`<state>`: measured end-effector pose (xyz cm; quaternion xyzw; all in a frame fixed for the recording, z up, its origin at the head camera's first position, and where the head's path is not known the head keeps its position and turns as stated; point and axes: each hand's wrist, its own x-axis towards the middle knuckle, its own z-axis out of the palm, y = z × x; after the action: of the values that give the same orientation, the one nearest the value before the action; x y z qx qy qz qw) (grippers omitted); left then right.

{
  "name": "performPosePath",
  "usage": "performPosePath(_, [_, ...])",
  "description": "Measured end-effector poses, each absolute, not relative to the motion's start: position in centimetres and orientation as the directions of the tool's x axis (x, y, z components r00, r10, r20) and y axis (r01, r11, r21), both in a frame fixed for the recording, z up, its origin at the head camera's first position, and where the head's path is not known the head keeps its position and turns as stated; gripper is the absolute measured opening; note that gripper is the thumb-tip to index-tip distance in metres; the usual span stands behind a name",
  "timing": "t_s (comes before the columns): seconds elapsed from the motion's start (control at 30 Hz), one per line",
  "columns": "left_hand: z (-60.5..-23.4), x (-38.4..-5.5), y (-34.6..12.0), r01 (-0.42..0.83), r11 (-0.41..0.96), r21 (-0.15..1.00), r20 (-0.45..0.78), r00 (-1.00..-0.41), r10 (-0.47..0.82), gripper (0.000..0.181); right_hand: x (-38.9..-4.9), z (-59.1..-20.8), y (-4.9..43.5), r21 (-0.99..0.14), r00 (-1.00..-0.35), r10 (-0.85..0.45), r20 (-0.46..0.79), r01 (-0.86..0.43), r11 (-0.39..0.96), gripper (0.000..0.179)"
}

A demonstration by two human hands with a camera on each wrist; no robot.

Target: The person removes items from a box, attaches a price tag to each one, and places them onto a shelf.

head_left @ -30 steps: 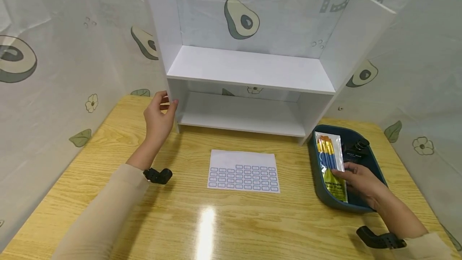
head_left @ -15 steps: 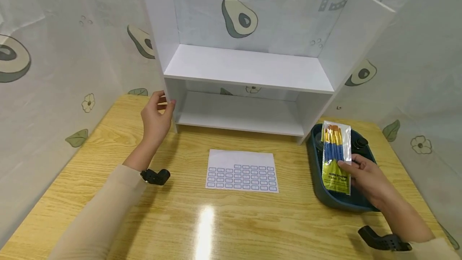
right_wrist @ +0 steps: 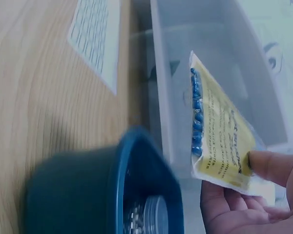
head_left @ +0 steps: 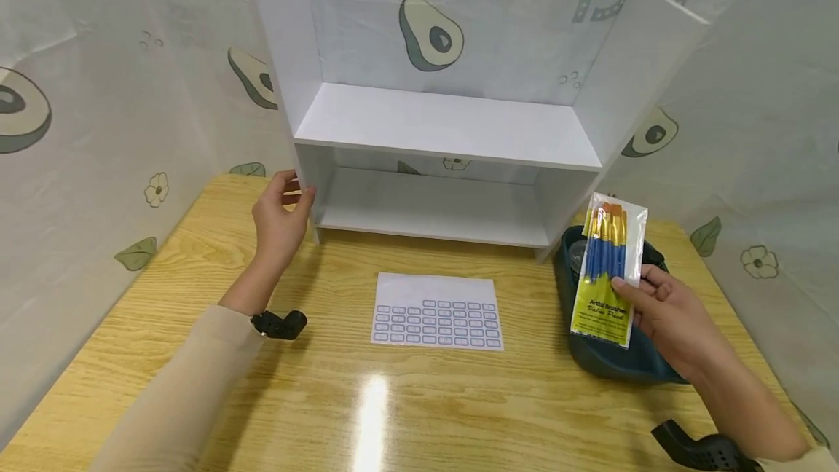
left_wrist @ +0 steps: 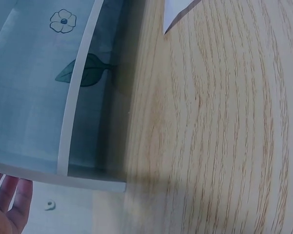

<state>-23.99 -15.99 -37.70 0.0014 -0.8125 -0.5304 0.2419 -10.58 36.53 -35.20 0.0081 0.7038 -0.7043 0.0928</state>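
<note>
My right hand point(head_left: 678, 315) pinches a clear pack of artist brushes point(head_left: 606, 268) between thumb and fingers, holding it upright above the dark blue bin point(head_left: 612, 366). In the right wrist view the yellow printed side of the brush pack point(right_wrist: 219, 131) faces the camera. Inside the bin lies a round clear-lidded jar point(right_wrist: 156, 214); other contents are mostly hidden. My left hand point(head_left: 278, 221) grips the left side panel of the white shelf point(head_left: 426, 202), thumb at the front edge and fingers outside. Only its fingers point(left_wrist: 20, 200) show in the left wrist view, behind the panel.
A white sheet with a printed grid of boxes point(head_left: 435, 312) lies on the wood table point(head_left: 275, 399) in front of the shelf. A patterned curtain point(head_left: 164, 79) hangs behind and at both sides. The bin stands beside the shelf's right foot.
The right hand has lifted the brush pack out of the bin, raising and tilting it. The left hand keeps its grip on the shelf panel.
</note>
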Motion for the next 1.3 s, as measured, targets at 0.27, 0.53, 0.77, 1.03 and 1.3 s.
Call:
performPosePath(0.27, [-37.8,-23.9,-16.0,0.268,0.436,0.859,0.407,-0.874,-0.265,0.033,-9.5,-35.2,33.0,-0.974,-0.968,-0.133,-0.213,0.200,0.105,0.029])
performPosePath(0.53, [-38.0,-23.8,-16.1,0.274,0.433,0.859,0.412,-0.871,-0.267,0.033,-8.5,-36.8,28.4,-0.916,-0.921,-0.134,-0.367,0.333,0.224,0.064])
performPosePath(0.77, [-38.3,-22.4,-15.1,0.370,0.438,0.819,0.526,-0.790,-0.316,0.030,-7.9,-38.4,25.8,-0.915,-0.902,-0.185,-0.390,0.357,0.190,0.063])
performPosePath(1.03, [-39.8,-20.6,-11.9,0.555,0.512,0.655,0.598,-0.796,0.097,0.009,-7.1,-40.4,23.4,-0.929,-0.884,-0.288,-0.369,0.343,0.136,0.068])
performPosePath(1.3, [-41.7,-19.4,-8.5,0.523,0.686,0.507,0.153,-0.837,0.525,0.039,-6.6,-41.5,21.5,-0.915,-0.859,-0.326,-0.395,0.399,0.057,0.070])
